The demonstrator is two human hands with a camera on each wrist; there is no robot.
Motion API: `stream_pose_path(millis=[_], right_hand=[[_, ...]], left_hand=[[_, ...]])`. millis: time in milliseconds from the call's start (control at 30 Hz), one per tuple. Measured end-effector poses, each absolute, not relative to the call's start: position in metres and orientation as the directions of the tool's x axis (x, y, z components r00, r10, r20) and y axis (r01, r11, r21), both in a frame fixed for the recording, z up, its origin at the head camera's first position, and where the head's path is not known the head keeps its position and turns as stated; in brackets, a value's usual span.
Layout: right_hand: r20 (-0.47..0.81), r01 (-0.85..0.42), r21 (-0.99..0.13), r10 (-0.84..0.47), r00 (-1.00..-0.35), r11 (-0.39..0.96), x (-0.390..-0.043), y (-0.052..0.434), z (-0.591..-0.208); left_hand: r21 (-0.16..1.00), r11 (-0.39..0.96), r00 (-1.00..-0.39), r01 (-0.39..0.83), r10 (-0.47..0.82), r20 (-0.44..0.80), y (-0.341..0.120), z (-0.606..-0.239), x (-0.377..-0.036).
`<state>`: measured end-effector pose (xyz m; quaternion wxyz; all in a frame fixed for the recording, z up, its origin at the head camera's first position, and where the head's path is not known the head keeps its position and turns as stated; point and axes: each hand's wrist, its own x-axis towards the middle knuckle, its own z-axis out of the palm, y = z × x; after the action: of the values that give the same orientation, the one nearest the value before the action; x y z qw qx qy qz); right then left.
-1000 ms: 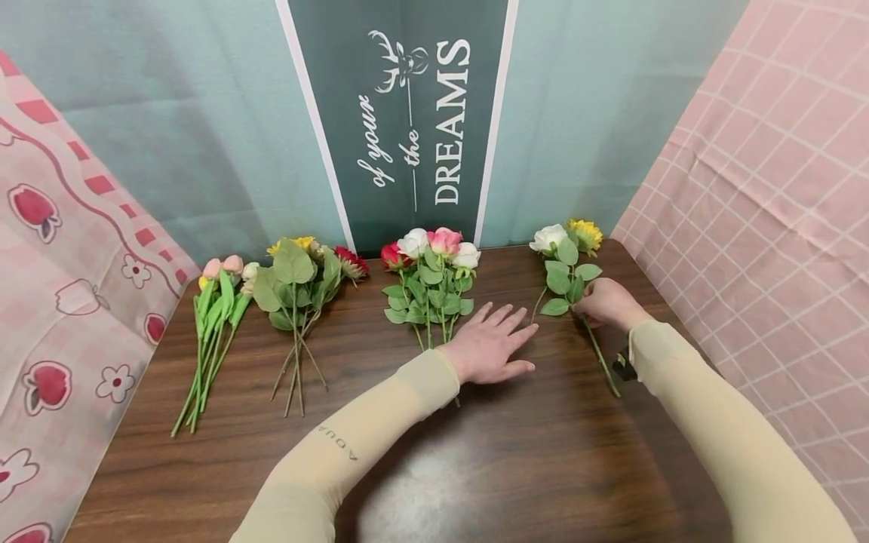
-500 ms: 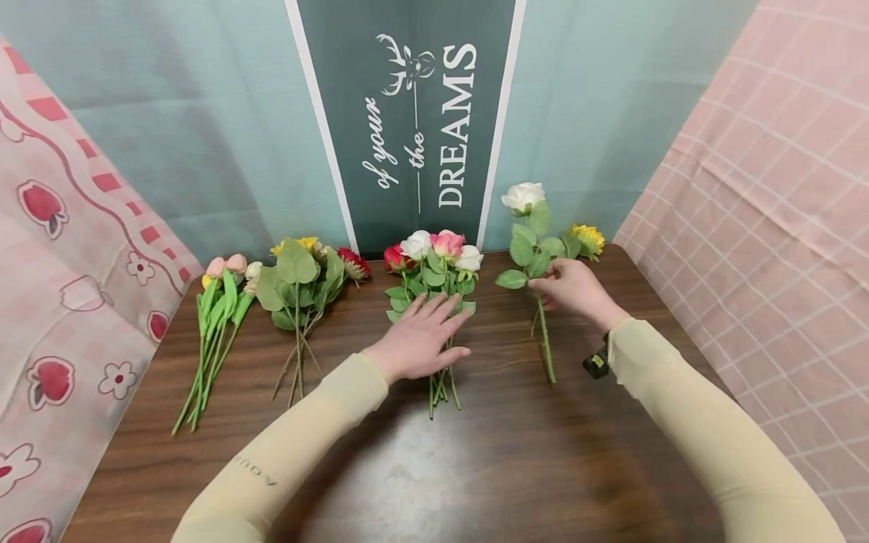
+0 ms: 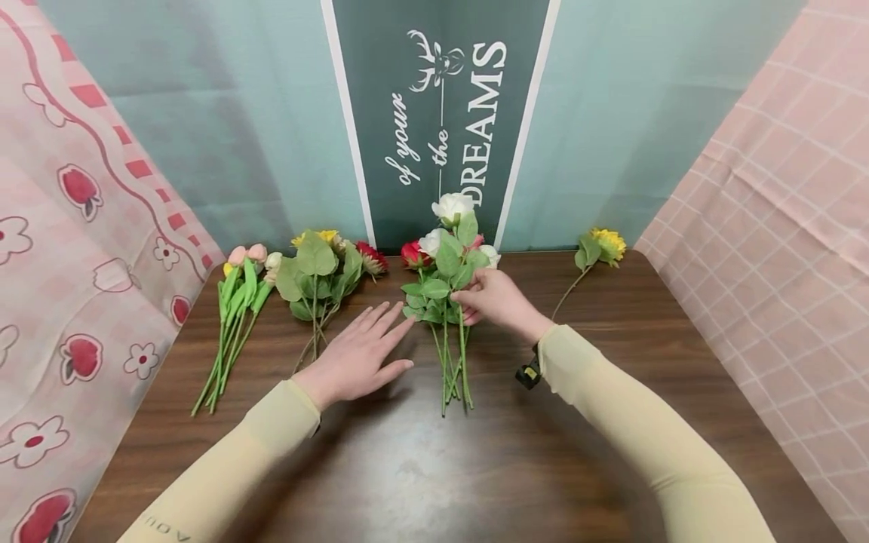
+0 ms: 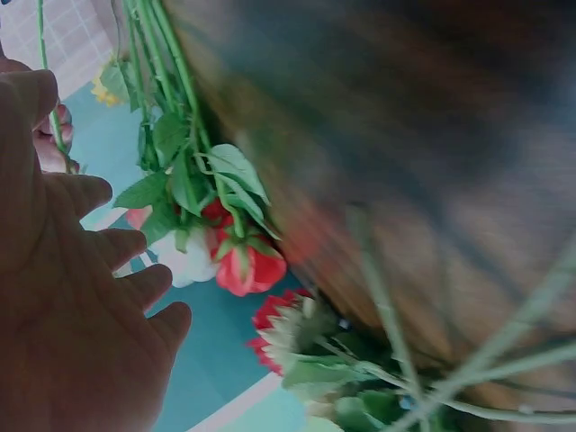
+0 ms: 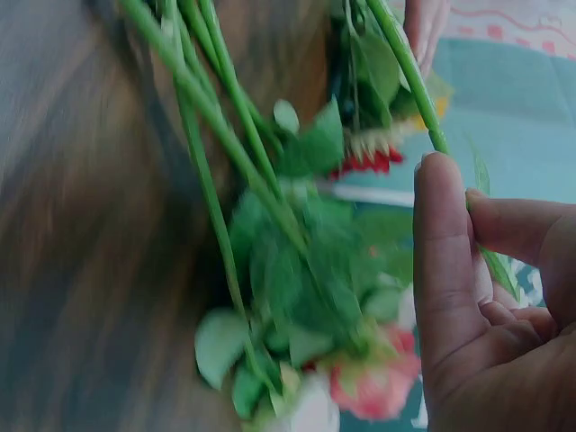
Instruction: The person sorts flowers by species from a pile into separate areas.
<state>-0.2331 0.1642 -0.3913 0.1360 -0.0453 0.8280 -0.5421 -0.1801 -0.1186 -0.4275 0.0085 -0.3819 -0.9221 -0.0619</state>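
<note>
Beige sleeves, printed lettering, dark wristband

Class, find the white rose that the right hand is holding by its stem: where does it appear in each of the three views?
Head: white rose upper centre, raised above the rose bunch, stem pinched by the right hand.
Left wrist: only its thin stem shows, top left; bloom out of frame.
Right wrist: stem runs from the top to the fingers at right; bloom not seen.
Shared landmark: the rose bunch.
</note>
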Motion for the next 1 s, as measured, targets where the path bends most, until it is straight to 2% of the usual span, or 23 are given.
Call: stream_pose_path(millis=[533,1000], right_hand=[[-0.285,0.173,-0.877,-0.197,-0.938,0.448,-0.242,0.153,-0.436],[-0.288,0.188,-0.875,-0.169,-0.943,0.446,-0.240,0.163,-0.434]], left_hand=[[0.123,0.693,-0.701,0.711,0.712,0.042,-0.115,-0.442,-0.166],[0.134,0.686,-0.695,0.715,0.718,0.034,-0.110,-0.444,-0.165]])
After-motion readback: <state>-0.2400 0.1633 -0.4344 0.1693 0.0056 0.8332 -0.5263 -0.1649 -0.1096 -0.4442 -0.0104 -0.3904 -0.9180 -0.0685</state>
